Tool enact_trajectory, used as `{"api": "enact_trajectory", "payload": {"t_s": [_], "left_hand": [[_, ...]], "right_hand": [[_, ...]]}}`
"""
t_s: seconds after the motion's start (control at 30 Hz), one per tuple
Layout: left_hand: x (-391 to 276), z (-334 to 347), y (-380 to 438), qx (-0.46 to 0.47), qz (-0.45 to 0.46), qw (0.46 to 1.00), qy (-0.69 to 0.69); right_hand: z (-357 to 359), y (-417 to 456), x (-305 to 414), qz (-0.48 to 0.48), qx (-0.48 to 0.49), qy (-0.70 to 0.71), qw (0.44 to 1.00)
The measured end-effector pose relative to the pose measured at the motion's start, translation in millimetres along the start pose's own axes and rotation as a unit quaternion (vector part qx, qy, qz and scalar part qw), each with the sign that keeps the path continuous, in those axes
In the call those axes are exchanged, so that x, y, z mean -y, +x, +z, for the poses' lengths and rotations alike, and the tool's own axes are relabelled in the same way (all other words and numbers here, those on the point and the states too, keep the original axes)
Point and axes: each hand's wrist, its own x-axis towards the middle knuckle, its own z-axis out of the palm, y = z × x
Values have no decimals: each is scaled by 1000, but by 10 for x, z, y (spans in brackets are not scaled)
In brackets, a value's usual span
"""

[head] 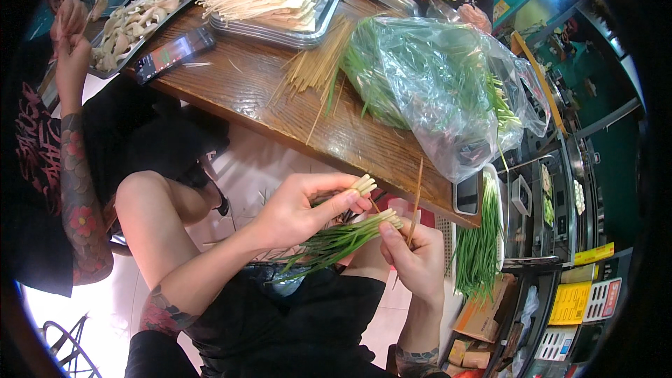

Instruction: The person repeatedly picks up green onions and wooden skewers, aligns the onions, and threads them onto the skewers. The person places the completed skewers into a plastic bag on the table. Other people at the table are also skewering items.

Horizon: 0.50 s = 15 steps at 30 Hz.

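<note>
My left hand [299, 210] pinches a small cluster of pale garlic chive ends [364, 184] between thumb and fingers. In my right hand [417, 257] is a larger bunch of garlic chives [336, 241], its pale cut ends gathered near the thumb and its green leaves trailing left over my lap. The same hand also grips a thin bamboo skewer [418, 189] that points upward. Both hands are close together, just off the table's near edge. The skewer's lower part is partly hidden by my fingers.
Loose bamboo skewers [320, 58] and a clear plastic bag [446, 84] of chives lie on the wooden table [231, 84]. Skewered enoki mushrooms [268, 0], oyster mushrooms [136, 21] and a phone [173, 53] are farther left. More chives [476, 247] fill a white basket at right. Two people work nearby.
</note>
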Motion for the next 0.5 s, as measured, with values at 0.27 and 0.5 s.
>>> {"api": "enact_trajectory", "payload": {"t_s": [0.27,0.5], "left_hand": [[-35,10,-18,20,-41,998,-54],[-93,10,-26,29,-66,993,-92]], "right_hand": [[26,-9,11,-7,-5,-38,999],[18,-23,30,5,-6,-20,1000]]}}
